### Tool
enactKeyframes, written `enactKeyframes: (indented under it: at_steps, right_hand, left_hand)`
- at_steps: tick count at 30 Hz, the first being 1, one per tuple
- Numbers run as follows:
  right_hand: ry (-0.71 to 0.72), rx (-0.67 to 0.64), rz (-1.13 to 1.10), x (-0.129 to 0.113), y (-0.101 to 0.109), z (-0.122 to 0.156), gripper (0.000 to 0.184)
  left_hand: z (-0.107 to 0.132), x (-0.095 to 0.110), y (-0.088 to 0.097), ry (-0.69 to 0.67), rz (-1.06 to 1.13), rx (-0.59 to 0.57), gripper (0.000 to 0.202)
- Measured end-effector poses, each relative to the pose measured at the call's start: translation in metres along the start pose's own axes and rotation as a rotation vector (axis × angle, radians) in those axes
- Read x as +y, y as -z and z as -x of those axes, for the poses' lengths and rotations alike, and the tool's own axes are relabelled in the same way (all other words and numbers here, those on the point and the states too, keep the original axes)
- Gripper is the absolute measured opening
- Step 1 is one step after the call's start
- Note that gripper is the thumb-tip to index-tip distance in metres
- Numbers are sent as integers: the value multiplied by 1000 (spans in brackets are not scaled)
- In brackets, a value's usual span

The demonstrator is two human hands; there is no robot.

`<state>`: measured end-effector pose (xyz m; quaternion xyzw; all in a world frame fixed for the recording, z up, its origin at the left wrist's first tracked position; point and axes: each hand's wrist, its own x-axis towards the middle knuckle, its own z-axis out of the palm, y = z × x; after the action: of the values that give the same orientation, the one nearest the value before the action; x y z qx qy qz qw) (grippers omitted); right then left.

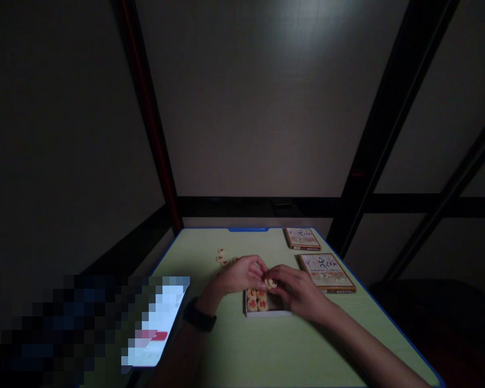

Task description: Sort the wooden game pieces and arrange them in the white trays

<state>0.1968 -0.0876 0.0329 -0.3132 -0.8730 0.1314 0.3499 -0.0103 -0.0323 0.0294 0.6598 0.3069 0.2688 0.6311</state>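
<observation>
A round wooden Chinese chess piece with a dark character is pinched between the fingertips of both hands. My left hand, wearing a dark wristband, closes on it from the left. From the right, my right hand grips the same piece. Both hands hover over a small open box with a white edge. In the box's left part lie several Chinese chess pieces with red characters, face up. My hands hide the box's far side.
Loose Chinese chess pieces lie beyond my left hand on the green table. Two flat printed boxes, a nearer one and a farther one, lie at the right. A lit screen is at the left edge.
</observation>
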Motion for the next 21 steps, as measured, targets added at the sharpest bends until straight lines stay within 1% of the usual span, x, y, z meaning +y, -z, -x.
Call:
enactKeyframes:
  at_steps: [3,6,8,9,10,13,15,16,18,21]
  right_hand:
    - [3,2,25,0,0,0,16]
    - [-24,-7,46,-1,5,-1,15]
    - [-66,-34,63,-3,11,-2,16]
    - [-94,-62,82,-4,14,-3,18]
    - [-122,-101,109,-6,17,-3,19]
    - [-172,-244,230,-12,18,-2,22]
    - [-159,-316,307,-15,15,-1,24]
    - [-146,-340,338,-15,12,-1,24]
    - [-125,-370,385,-15,6,0,23]
    - [-110,-374,422,-13,2,0,22]
  left_hand:
    - [2,2,-1,15,3,-16,57]
    - [5,5,-1,35,8,-43,60]
    - [5,6,1,39,-4,-3,60]
    - [4,6,2,24,-30,53,56]
    - [3,5,4,-5,-73,134,51]
    - [-3,0,10,-124,-280,437,28]
    - [-8,-5,13,-159,-428,612,23]
    - [-10,-7,14,-164,-494,681,23]
    - [-12,-10,15,-164,-606,762,24]
    - [-11,-12,14,-159,-725,789,27]
